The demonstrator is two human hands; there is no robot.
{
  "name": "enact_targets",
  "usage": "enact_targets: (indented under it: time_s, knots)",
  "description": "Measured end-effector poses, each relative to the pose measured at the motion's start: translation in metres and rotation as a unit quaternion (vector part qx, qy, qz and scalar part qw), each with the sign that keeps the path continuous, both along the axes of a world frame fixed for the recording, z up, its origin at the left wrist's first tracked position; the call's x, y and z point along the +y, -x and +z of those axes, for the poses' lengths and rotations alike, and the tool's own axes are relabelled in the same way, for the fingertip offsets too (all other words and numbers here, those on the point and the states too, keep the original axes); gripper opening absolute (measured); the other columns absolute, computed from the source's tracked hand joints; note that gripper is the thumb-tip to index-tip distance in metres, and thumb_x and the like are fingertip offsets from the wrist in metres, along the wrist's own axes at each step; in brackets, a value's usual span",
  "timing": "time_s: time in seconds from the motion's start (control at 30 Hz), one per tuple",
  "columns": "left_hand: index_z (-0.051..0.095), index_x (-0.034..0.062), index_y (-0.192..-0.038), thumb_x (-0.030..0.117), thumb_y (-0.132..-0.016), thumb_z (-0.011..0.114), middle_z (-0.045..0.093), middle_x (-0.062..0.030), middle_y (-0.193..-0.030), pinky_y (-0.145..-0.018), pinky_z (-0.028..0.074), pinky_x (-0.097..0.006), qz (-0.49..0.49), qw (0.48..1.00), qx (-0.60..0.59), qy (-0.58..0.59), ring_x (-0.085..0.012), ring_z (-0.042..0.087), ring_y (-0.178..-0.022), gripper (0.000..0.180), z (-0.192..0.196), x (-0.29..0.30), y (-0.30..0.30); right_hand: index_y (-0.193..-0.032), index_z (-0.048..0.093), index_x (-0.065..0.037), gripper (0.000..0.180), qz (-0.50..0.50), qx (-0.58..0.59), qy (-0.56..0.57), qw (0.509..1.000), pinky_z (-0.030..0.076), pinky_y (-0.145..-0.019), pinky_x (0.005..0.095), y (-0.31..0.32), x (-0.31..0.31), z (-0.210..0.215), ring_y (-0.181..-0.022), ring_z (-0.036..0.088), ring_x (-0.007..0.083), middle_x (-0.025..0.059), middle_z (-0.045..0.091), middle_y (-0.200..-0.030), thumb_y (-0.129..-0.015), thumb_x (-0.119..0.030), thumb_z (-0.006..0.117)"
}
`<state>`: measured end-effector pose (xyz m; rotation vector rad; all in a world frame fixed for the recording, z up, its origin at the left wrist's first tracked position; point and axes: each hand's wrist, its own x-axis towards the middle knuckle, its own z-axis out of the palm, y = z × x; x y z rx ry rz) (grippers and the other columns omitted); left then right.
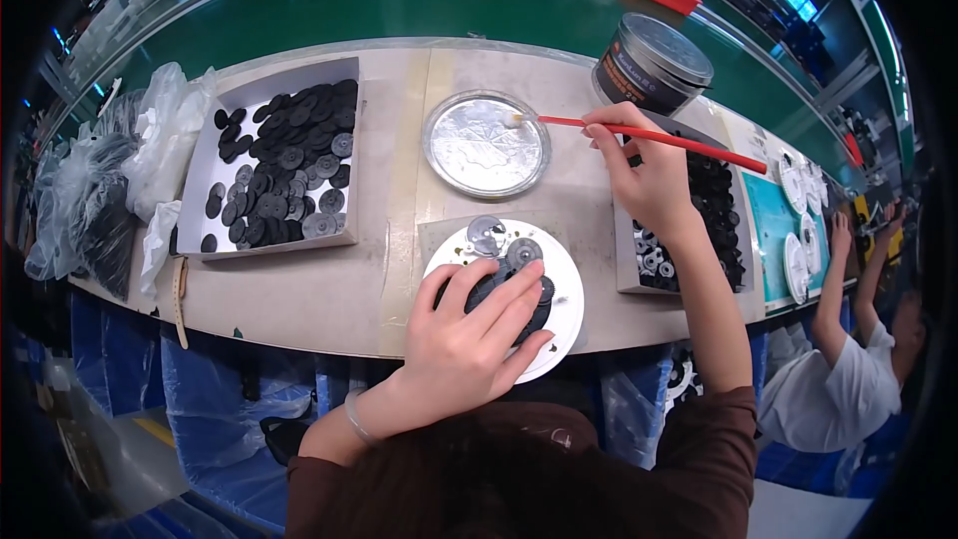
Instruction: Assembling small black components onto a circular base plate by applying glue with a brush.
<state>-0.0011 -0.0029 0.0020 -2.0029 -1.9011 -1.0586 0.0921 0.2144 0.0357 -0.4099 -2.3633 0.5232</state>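
Observation:
My right hand (644, 175) pinches a thin brush with a long red handle (714, 149). The bristle end is over the right side of a round, shallow metal lid (479, 162), where a pale smear shows; contact with the metal is unclear. My left hand (467, 339) lies with fingers spread across dark grey toothed discs on a white round plate (569, 311) at the table's near edge. Beyond its fingertips a grey gear disc (524, 254) and a lighter grey round part (486, 236) stay visible. The palm hides some of the discs.
A white box (344, 232) of black discs stands left, beside clear plastic bags (165, 145). On the right are a box of small black and white parts (714, 200) and a dark tin (654, 65). Farther right, a person (833, 389) works near white round plates (795, 265).

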Motion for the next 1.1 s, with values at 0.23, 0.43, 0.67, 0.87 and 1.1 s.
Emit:
enact_targets:
  time_s: [0.23,0.43,0.67,0.87,1.1]
  knots:
    - [0.064,0.0047,-0.092,0.023,-0.067,0.071,0.061,-0.0025,-0.110,-0.083,0.038,-0.034,0.002,1.000,-0.001,-0.002,-0.0238,0.051,-0.094,0.032,-0.001,0.000,0.000,-0.095,0.057,0.000,0.020,-0.039,0.153,0.272,0.949,0.047,-0.052,0.0187,-0.016,0.007,0.005,-0.070,0.061,0.0115,0.0097,0.064,-0.083,-0.093,-0.018,0.047]
    - [0.063,0.0046,-0.091,0.022,-0.066,0.072,0.061,-0.0023,-0.110,-0.083,0.038,-0.034,0.000,1.000,0.001,-0.003,-0.0242,0.050,-0.094,0.032,-0.001,0.001,0.000,-0.099,0.054,-0.001,0.025,-0.078,0.205,0.493,0.842,0.038,-0.044,0.0168,-0.043,0.010,0.013,-0.068,0.058,0.0104,0.0089,0.063,-0.082,-0.092,-0.024,0.047]
    - [0.063,0.0042,-0.091,0.024,-0.071,0.067,0.060,-0.0030,-0.110,-0.083,0.038,-0.035,0.000,1.000,0.009,-0.008,-0.0235,0.051,-0.093,0.028,-0.001,0.002,0.000,-0.093,0.052,-0.002,0.018,-0.054,0.209,0.416,0.883,0.044,-0.043,0.0185,-0.051,-0.005,0.016,-0.062,0.057,0.0117,0.0099,0.060,-0.076,-0.092,-0.019,0.047]
    - [0.063,0.0039,-0.091,0.023,-0.070,0.068,0.060,-0.0030,-0.110,-0.082,0.038,-0.035,0.004,1.000,0.016,-0.010,-0.0236,0.051,-0.092,0.029,0.000,0.002,-0.001,-0.095,0.051,0.001,0.016,0.013,0.164,0.244,0.956,0.047,-0.048,0.0197,-0.056,-0.030,0.021,-0.068,0.058,0.0119,0.0116,0.060,-0.080,-0.093,-0.012,0.043]
    - [0.063,0.0036,-0.091,0.023,-0.070,0.068,0.060,-0.0030,-0.110,-0.082,0.038,-0.035,0.004,1.000,0.018,-0.009,-0.0236,0.051,-0.091,0.029,-0.001,0.001,-0.002,-0.099,0.059,0.000,0.015,-0.008,0.061,0.119,0.991,0.050,-0.055,0.0200,-0.023,-0.017,-0.001,-0.078,0.061,0.0102,0.0051,0.063,-0.089,-0.090,-0.007,0.049]
